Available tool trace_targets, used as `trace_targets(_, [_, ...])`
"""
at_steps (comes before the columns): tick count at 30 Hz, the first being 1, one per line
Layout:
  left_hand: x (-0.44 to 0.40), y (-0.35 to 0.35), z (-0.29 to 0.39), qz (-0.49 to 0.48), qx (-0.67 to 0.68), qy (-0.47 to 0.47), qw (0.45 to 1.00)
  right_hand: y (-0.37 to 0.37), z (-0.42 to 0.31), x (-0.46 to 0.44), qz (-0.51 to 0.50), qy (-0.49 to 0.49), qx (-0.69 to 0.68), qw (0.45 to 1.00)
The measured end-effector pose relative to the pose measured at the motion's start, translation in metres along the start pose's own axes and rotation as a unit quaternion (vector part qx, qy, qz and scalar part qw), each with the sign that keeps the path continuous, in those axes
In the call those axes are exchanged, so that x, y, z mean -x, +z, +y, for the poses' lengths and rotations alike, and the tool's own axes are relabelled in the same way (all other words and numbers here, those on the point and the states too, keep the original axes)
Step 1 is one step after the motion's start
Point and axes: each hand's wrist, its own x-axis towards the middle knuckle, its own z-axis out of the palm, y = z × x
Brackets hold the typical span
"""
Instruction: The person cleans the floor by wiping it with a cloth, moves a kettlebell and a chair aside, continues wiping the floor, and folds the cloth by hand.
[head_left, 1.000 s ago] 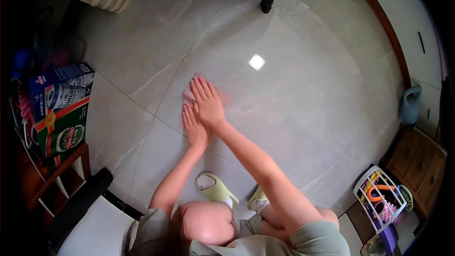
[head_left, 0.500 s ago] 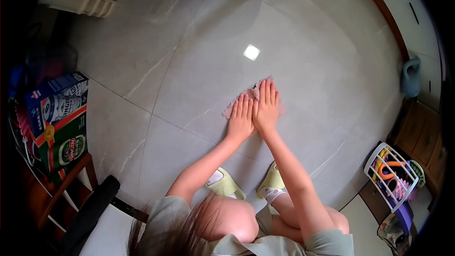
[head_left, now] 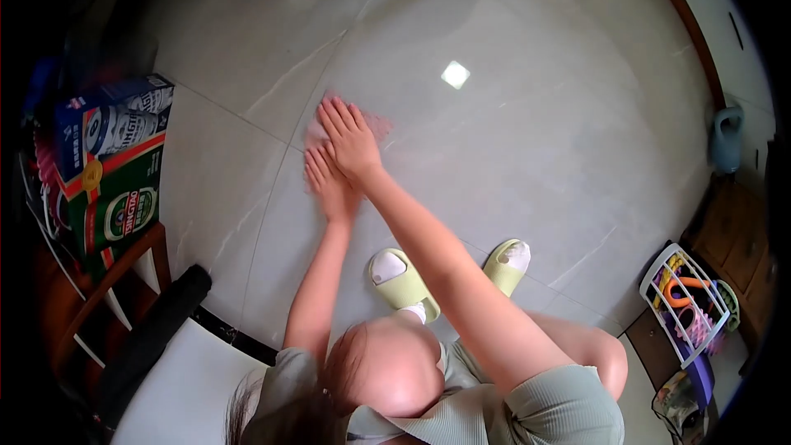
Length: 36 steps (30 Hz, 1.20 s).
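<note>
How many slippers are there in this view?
2. The left slipper and right slipper are worn, on the floor, either side of the right forearm. More might be hidden behind furniture.

Both hands (head_left: pixel 342 161) press a pink cloth (head_left: pixel 379 125) on the tiled floor (head_left: pixel 535 173).

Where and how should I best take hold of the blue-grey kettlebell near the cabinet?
Probably by the loop handle of the kettlebell, coming from the left, over the tiled floor. The loop seems to leave a finger gap above the thicker body, while the white cabinet stands close on the right.
</note>
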Motion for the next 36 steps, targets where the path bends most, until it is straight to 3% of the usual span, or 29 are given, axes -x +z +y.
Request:
trace_targets(4, [0.049,0.005,0.049,-0.023,0.048,0.013,0.998,-0.024,0.028,0.047,-0.073,-0.1,-0.032,0.992])
trace_targets(6, [0.068,0.013,0.071,-0.014,0.105,0.103,0.989,-0.057,0.063,0.075,-0.123,-0.113,-0.02,0.986])
trace_targets(10, [0.08,-0.007,0.14,-0.105,0.122,0.266,0.95,-0.1,0.136,0.145,-0.147,-0.048,0.041,0.987])
trace_targets(12, [0.084,-0.009,0.165,-0.008,0.09,0.295,0.951,-0.111,0.147,0.162,-0.128,-0.022,0.061,0.99])
trace_targets(15, [0.084,-0.011,0.167,-0.045,0.111,0.272,0.955,-0.105,0.147,0.169,-0.107,0.011,0.058,0.993])
trace_targets(17, [0.083,-0.002,0.155,-0.009,0.112,0.237,0.965,-0.098,0.134,0.158,-0.103,0.047,0.049,0.992])
trace_targets(20, [0.082,0.006,0.125,0.002,0.028,0.174,0.984,-0.078,0.098,0.129,-0.094,0.046,0.015,0.994])
trace_targets(22, [0.076,-0.002,0.11,-0.023,0.055,0.106,0.993,-0.065,0.083,0.113,-0.079,0.029,0.012,0.996])
trace_targets(26, [0.072,-0.003,0.116,-0.002,0.045,0.114,0.992,-0.066,0.093,0.112,-0.064,-0.014,-0.005,0.998])
trace_targets(30, [0.081,-0.01,0.158,-0.056,0.069,0.167,0.982,-0.093,0.133,0.134,-0.118,-0.049,-0.026,0.991])
trace_targets(36, [0.088,-0.021,0.2,-0.025,0.097,0.297,0.95,-0.128,0.186,0.179,-0.105,-0.048,0.021,0.993])
